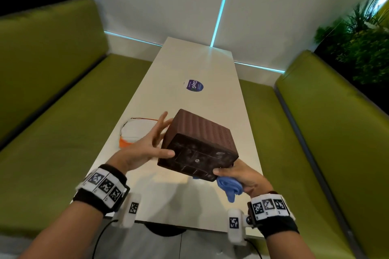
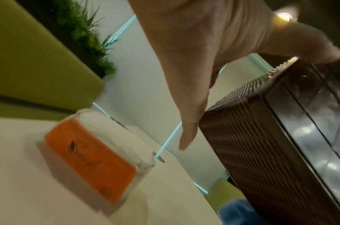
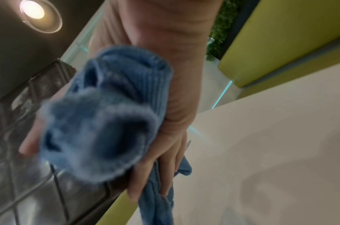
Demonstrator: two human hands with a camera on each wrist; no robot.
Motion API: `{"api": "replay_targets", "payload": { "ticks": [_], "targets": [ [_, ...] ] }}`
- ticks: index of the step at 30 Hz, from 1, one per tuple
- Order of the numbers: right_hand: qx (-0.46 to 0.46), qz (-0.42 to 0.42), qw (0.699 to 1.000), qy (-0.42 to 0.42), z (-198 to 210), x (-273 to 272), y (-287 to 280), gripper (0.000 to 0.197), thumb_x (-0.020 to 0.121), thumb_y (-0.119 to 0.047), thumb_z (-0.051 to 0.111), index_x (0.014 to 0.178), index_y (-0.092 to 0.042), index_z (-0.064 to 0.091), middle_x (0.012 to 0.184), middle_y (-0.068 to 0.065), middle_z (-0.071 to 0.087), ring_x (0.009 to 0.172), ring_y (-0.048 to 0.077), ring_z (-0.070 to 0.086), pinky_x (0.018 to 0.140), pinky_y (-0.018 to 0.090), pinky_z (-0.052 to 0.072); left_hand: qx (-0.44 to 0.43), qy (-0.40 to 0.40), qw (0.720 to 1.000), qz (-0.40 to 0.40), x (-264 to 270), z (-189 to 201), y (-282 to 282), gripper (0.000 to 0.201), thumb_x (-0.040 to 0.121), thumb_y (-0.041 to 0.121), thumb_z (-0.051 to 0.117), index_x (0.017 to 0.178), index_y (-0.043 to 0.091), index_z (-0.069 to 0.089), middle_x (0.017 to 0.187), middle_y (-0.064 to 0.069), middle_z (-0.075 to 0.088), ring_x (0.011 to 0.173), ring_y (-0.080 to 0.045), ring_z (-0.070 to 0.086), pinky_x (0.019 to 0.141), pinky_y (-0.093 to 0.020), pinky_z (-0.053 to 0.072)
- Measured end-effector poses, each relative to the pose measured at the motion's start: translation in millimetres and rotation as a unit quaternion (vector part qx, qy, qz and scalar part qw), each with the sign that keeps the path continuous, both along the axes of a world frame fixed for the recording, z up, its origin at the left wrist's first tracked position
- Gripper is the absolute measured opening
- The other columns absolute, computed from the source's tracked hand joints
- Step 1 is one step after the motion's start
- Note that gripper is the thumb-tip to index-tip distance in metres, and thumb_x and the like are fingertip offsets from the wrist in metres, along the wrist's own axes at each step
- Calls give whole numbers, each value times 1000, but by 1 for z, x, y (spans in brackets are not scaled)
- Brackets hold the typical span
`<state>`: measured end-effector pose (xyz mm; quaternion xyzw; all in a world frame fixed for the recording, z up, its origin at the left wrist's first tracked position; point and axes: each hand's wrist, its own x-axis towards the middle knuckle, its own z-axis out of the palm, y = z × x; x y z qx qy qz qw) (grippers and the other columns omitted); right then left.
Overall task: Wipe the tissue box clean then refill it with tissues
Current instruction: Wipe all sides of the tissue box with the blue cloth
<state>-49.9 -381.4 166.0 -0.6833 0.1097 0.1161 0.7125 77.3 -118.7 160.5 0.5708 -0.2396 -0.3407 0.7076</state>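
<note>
The brown ribbed tissue box (image 1: 200,139) is held tipped above the table, its dusty dark underside toward me. My left hand (image 1: 151,145) lies flat against the box's left side with straight fingers and the thumb on the underside; the left wrist view shows those fingers (image 2: 192,115) along the ribbed wall of the box (image 2: 252,144). My right hand (image 1: 242,176) grips the box's near right corner and holds a bunched blue cloth (image 1: 229,188) against it. In the right wrist view the cloth (image 3: 107,121) fills the palm beside the box (image 3: 20,182). A pack of white tissues (image 1: 134,130) with an orange band lies on the table to the left.
The long white table (image 1: 200,65) carries a round purple sticker (image 1: 194,85) beyond the box. Green padded benches (image 1: 52,90) run along both sides. Plants (image 1: 357,44) stand behind the right bench, and a white wall closes the far end.
</note>
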Motion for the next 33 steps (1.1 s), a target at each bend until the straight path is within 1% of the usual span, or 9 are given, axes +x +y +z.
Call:
{"api": "replay_targets", "payload": {
  "ticks": [3, 6, 10, 14, 18, 23, 25, 29, 33],
  "targets": [
    [-39, -24, 999, 7, 1, 7, -12, 67, 76, -1, 77, 136, -13, 48, 119, 7, 68, 100, 18, 70, 80, 30, 57, 74, -52, 996, 5, 1, 1, -2, 103, 53, 30, 93, 140, 41, 39, 137, 13, 56, 131, -15, 50, 106, -42, 45],
    [-58, -107, 993, 0, 17, 5, -24, 64, 85, -14, 71, 141, -24, 43, 129, 5, 62, 113, 31, 64, 93, 44, 54, 80, -31, 992, 92, -2, -9, -2, 105, 37, 44, 97, 129, 37, 48, 129, 11, 60, 119, -18, 59, 96, -36, 53],
    [-215, -179, 953, -118, 55, 8, -13, 31, 98, -24, 52, 126, -9, 53, 103, 14, 68, 96, 27, 67, 77, 29, 55, 118, -54, 981, 141, -11, -21, -10, 113, 33, 44, 97, 132, 32, 45, 126, 11, 58, 115, -15, 61, 93, -37, 55],
    [-351, -114, 908, -199, 73, 37, 48, 34, 100, -27, 48, 132, -18, 55, 133, 6, 57, 121, 20, 53, 105, 36, 41, 125, -118, 971, 167, -26, -16, -36, 101, 42, 31, 94, 131, 28, 45, 120, 13, 60, 107, -1, 61, 92, -30, 54],
    [-489, -15, 856, -169, 58, 62, 69, 35, 100, -33, 37, 130, -28, 55, 132, 6, 52, 118, 31, 47, 100, 44, 40, 98, -135, 966, 198, -32, -12, -45, 92, 53, 18, 94, 130, 30, 44, 121, 12, 59, 102, 9, 59, 82, -22, 56],
    [-438, -114, 890, -60, 48, 58, 15, 31, 101, -26, 37, 105, -9, 62, 101, 15, 64, 94, 31, 59, 85, 41, 48, 108, -117, 967, 199, -24, -18, -19, 107, 41, 38, 92, 135, 33, 41, 129, 10, 55, 120, -3, 51, 95, -30, 52],
    [-430, -106, 895, -58, 53, 53, 29, 32, 102, -25, 36, 115, -7, 60, 113, 15, 63, 105, 32, 59, 90, 38, 45, 110, -104, 969, 197, -24, -21, -20, 111, 41, 37, 92, 138, 30, 40, 129, 7, 56, 119, -5, 53, 96, -31, 52],
    [-477, -25, 866, -149, 65, 53, 95, 39, 102, -31, 38, 140, -24, 46, 147, 1, 44, 131, 22, 43, 99, 34, 37, 110, -133, 965, 200, -28, -24, -31, 100, 47, 24, 90, 135, 25, 41, 125, 4, 58, 112, -7, 59, 87, -23, 54],
    [-441, -33, 885, -148, 61, 65, 82, 36, 102, -33, 37, 133, -22, 53, 138, 2, 50, 123, 23, 48, 94, 35, 39, 73, -122, 966, 217, -30, -18, -30, 92, 52, 14, 89, 130, 26, 43, 120, 8, 59, 101, 7, 61, 79, -17, 55]
  ]
}}
